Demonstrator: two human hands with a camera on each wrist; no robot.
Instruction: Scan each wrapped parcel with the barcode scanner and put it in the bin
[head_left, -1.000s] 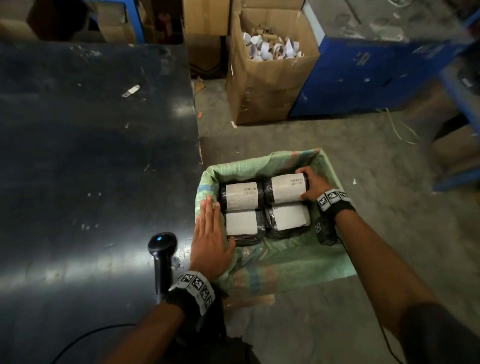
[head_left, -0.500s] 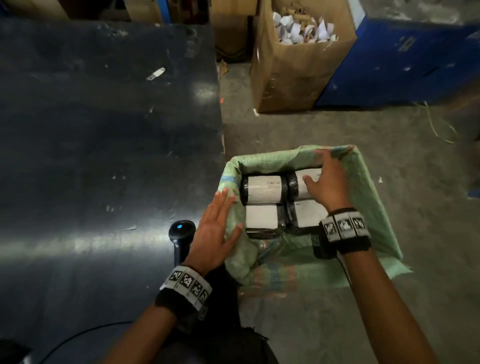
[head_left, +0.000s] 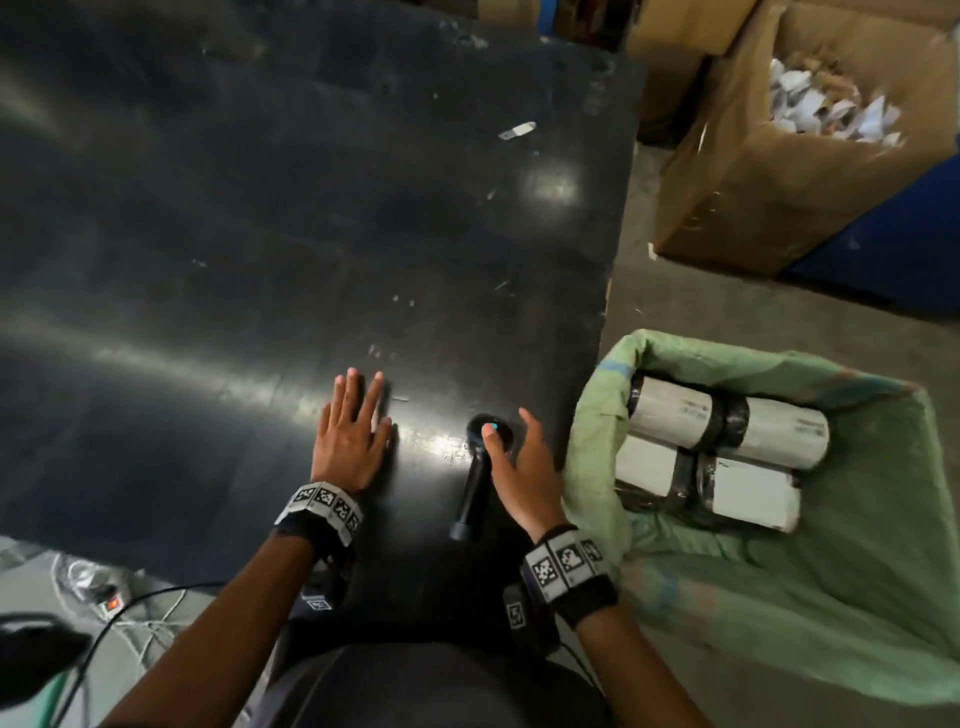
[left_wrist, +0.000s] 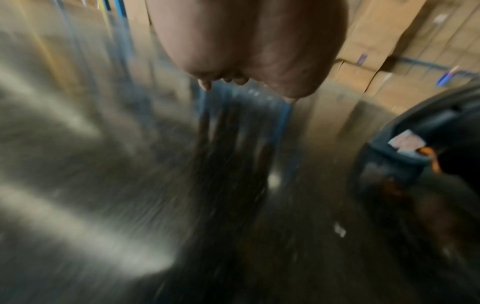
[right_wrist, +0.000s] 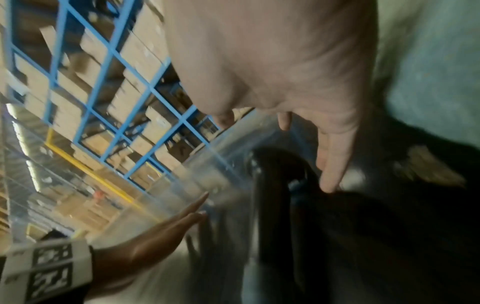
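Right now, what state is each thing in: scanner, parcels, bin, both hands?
barcode scanner: on the table, blue light on, not gripped
wrapped parcels: four, lying in the bin
bin: open, green-lined
left hand: flat on the table
right hand: open over the scanner

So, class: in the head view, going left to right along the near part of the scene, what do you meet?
Left hand flat on the black table → barcode scanner → right hand → green-lined bin holding wrapped parcels.

The left hand (head_left: 349, 446) lies flat on the table (head_left: 260, 234); the right hand (head_left: 522, 467) hovers over the scanner (head_left: 480, 470).
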